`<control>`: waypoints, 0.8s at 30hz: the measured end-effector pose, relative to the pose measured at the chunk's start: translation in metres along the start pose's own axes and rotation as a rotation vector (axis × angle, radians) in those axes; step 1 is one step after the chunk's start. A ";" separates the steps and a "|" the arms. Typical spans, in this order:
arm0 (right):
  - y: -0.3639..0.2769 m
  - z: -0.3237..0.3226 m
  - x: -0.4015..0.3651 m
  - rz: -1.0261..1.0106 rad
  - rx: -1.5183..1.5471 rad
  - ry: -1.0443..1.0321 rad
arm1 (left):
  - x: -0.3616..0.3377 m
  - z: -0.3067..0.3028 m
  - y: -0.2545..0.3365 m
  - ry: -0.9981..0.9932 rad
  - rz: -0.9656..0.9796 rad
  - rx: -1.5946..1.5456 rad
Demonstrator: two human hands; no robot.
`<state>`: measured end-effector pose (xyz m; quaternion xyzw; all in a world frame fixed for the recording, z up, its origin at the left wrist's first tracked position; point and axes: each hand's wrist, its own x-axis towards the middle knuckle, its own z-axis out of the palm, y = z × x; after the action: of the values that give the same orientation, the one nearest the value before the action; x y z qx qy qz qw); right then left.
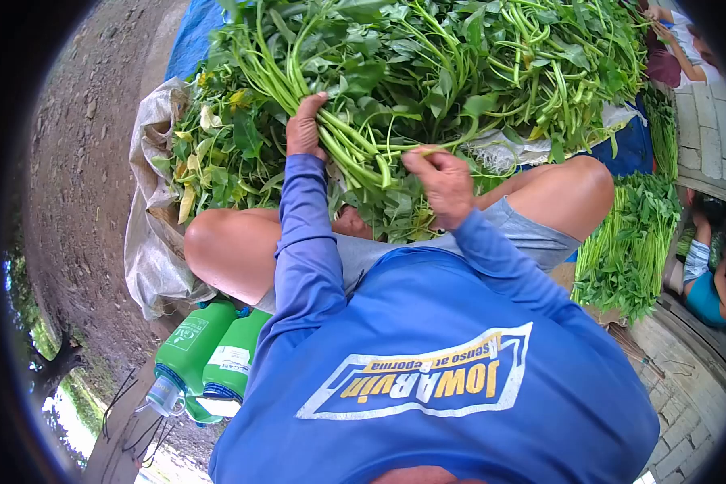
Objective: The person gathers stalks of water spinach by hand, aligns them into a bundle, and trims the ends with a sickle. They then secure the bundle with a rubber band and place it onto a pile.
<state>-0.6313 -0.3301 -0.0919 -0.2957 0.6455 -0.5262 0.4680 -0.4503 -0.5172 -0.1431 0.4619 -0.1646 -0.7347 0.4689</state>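
Observation:
My left hand [305, 129] is wrapped around a bunch of water spinach [348, 143], its long green stems running up and away from me and the cut ends pointing toward my lap. To the right of those ends, my right hand [444, 184] pinches a single water spinach stem [468, 139] between thumb and fingers. Beyond both hands spreads a large heap of loose water spinach [532, 60], leaves and stems tangled together. Some yellowed leaves [189, 200] lie at the left side of the heap.
A whitish woven sack [149, 234] edges the heap at left, with blue tarp [192, 36] behind. Green jugs [187, 339] stand by my left knee. Bundled greens [627, 250] lie at right. Other people [716, 282] sit at the far right.

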 end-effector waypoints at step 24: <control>-0.104 0.018 -0.028 -0.925 -0.834 -0.404 | -0.059 0.029 0.092 -0.247 0.191 -0.064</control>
<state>-0.6152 -0.3410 0.0160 -0.7926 0.5009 -0.3131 0.1514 -0.4171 -0.5195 -0.0349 0.3348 -0.2409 -0.7428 0.5274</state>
